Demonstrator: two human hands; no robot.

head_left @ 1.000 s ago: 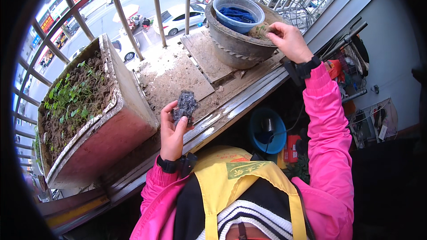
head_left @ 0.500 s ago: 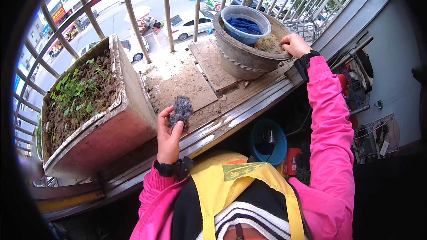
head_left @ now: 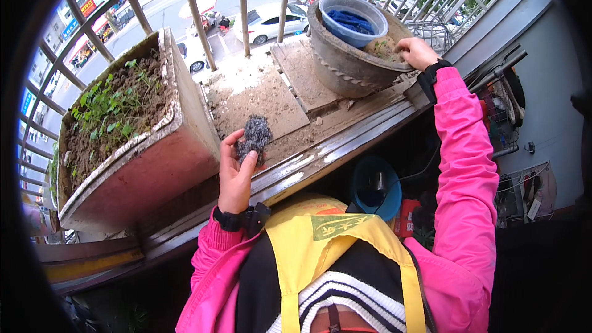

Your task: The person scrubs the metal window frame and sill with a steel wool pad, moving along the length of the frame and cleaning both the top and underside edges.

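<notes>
We find open room only over the dusty tiles (head_left: 262, 95) between the rectangular planter (head_left: 154, 148) on our left and the round pot (head_left: 345, 65) on our right, with the railing bars (head_left: 243, 6) closing off the far side.

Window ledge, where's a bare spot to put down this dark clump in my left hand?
The flat dusty slab between the rectangular planter and the round grey pot is bare, just ahead of the left hand holding the dark clump. The pot is crowded: a blue bowl and the right hand fill it.
</notes>
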